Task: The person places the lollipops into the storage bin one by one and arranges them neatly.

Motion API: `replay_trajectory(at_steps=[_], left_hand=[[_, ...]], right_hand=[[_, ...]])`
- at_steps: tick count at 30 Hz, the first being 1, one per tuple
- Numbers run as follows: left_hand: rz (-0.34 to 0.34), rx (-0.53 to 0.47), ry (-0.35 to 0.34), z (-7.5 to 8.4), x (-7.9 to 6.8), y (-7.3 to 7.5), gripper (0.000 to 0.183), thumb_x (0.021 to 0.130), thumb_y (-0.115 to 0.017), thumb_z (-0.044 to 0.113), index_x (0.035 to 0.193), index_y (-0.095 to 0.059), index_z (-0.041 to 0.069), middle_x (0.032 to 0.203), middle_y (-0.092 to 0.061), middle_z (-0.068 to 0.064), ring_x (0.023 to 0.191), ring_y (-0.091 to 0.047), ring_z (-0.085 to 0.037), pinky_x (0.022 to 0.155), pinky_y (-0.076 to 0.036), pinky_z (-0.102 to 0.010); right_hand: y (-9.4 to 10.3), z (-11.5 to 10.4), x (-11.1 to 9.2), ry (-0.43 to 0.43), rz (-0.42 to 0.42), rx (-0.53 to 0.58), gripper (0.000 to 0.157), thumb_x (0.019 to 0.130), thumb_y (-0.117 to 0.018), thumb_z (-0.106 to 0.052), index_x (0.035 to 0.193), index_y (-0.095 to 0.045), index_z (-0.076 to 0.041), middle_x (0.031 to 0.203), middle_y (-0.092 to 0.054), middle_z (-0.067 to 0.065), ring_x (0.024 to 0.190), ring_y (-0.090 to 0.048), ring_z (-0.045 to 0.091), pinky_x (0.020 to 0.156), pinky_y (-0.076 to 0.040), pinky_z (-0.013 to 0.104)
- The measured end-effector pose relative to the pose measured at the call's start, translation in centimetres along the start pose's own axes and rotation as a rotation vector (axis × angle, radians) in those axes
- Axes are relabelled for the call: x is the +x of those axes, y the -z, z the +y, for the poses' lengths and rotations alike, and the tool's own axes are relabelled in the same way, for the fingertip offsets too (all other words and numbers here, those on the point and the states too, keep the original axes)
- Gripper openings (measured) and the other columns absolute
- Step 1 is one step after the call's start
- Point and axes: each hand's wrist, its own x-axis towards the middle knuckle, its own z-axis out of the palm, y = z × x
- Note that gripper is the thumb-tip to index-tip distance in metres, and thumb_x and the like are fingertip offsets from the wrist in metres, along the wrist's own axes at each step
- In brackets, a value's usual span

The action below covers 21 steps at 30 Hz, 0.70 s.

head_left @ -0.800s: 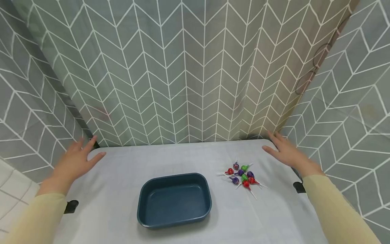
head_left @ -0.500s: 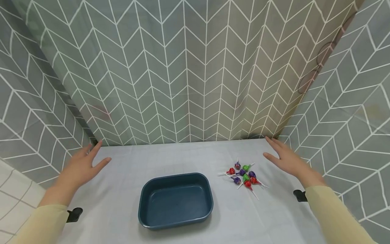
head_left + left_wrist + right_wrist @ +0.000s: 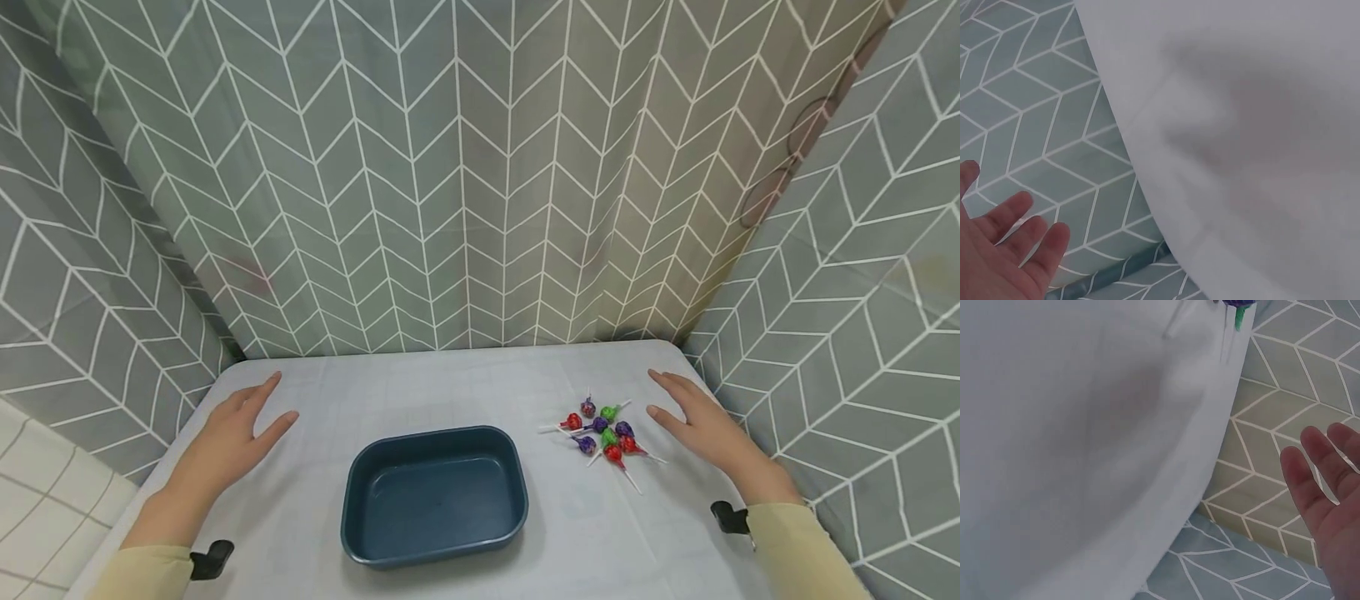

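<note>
In the head view a dark blue rectangular tray rests on the white-covered table, with nothing in it. To its right lies a loose cluster of several lollipops in red, green and purple wrappers, their white sticks pointing various ways. My left hand hovers over the table to the left of the tray, fingers spread and holding nothing. On the other side my right hand is held above the table, right of the lollipops, its fingers extended and touching nothing. The right wrist view catches a purple-wrapped lollipop at its top edge.
The white table ends at a grey-green chevron curtain behind, with more patterned cloth at the right side. White tiles show at the lower left. A black wrist mount sits on the left wrist.
My left hand has moved inward to the right and nearer to me. The right hand has come slightly nearer to me. Tray and lollipops stay where they lie on the table.
</note>
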Motion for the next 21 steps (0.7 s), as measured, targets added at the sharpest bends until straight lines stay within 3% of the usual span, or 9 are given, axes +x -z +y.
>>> replay_trajectory(at_steps=[10, 16, 21], left_hand=[[-0.057, -0.076, 0.043, 1.9, -1.7, -1.7, 0.075, 0.099, -0.053, 0.052, 0.157, -0.027, 0.012, 0.134, -0.047, -0.031, 0.121, -0.046, -0.052, 0.093, -0.036, -0.068], [-0.062, -0.196, 0.077, 3.3, -2.5, -2.9, 0.071, 0.100, -0.050, 0.051, 0.156, -0.029, 0.012, 0.128, -0.057, -0.024, 0.117, -0.054, -0.043, 0.087, -0.047, -0.060], [-0.103, -0.225, 0.137, 4.0, -3.4, -3.8, 0.071, 0.099, -0.051, 0.054, 0.153, -0.035, 0.011, 0.121, -0.062, -0.018, 0.114, -0.057, -0.038, 0.087, -0.048, -0.058]], right_hand=[[-2.1, -0.6, -0.7, 0.007, -0.009, 0.048, 0.055, 0.098, -0.062, -0.036, 0.143, -0.050, -0.006, 0.140, -0.049, 0.021, 0.115, -0.055, 0.044, 0.091, -0.045, 0.060], [-3.0, -0.9, -0.6, 0.034, -0.004, 0.056, 0.043, 0.095, -0.068, -0.030, 0.130, -0.063, -0.005, 0.129, -0.057, 0.018, 0.110, -0.059, 0.040, 0.087, -0.049, 0.057], [-3.5, -1.2, 0.2, 0.051, -0.055, 0.028, 0.035, 0.092, -0.071, -0.021, 0.122, -0.068, -0.005, 0.126, -0.058, 0.020, 0.115, -0.056, 0.043, 0.092, -0.044, 0.060]])
